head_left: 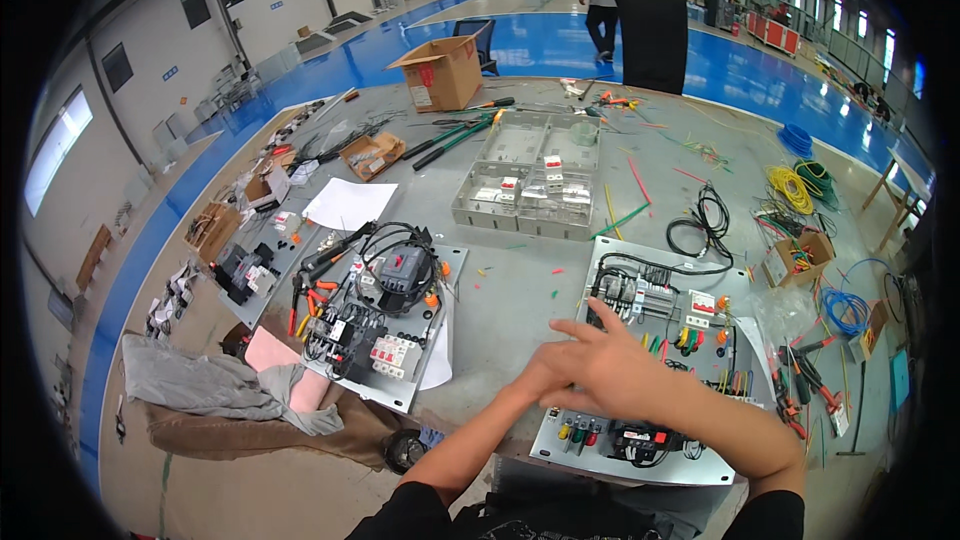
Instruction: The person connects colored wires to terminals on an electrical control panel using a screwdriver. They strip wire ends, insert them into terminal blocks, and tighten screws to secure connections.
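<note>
Mounting plate (551,437) is positioned beneath both hands; at its near edge a black-and-red device (636,438) is fitted. Over its middle, left hand (549,372) and right hand (618,372) are overlapped: right fingers spread, nothing gripped; left fingers hidden, cannot tell. Red-and-white breaker (703,306) is fitted toward its far side; mounting seems mostly done. Past it, black cable (712,204) is left loosely looped; wiring looks unfinished.

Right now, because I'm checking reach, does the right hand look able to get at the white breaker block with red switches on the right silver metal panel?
Probably yes: the white breaker block sits uncovered near the right hand, though that hand may first need to part from the left hand.
</note>
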`<state>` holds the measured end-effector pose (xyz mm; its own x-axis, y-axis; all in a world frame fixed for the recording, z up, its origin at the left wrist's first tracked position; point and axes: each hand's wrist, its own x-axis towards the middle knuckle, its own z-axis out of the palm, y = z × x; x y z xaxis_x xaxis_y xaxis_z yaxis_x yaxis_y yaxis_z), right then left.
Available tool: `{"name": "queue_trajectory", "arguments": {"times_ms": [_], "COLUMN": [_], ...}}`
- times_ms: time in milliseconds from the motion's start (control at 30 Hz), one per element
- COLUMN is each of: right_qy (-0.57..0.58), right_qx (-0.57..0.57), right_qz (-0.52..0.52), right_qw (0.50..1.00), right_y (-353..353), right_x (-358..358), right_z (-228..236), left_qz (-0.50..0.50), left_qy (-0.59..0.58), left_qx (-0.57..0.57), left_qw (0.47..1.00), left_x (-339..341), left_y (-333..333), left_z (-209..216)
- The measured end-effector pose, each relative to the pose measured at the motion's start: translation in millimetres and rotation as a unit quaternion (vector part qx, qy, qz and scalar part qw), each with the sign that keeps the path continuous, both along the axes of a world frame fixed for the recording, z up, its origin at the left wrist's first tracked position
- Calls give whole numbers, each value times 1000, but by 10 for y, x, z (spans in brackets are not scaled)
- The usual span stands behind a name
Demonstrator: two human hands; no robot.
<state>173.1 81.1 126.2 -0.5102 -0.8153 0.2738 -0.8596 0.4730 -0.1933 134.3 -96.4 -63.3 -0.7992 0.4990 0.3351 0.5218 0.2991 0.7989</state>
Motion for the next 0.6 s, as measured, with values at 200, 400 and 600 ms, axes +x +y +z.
{"name": "queue_trajectory", "arguments": {"times_ms": [200, 400, 600], "right_qy": [27, -141, 13], "right_qx": [5, -96, -19], "right_qz": [-156, -187, -48], "right_qw": [987, 967, 999], "right_y": [623, 208, 120], "right_x": [214, -404, 68], "right_z": [128, 23, -10], "left_qz": [17, 12, 78], "left_qy": [-92, -98, -128], "left_qx": [26, 38, 220], "left_qw": [995, 994, 964], "left_x": [-23, -32, 105], "left_y": [114, 101, 230], "left_z": [96, 56, -151]}}
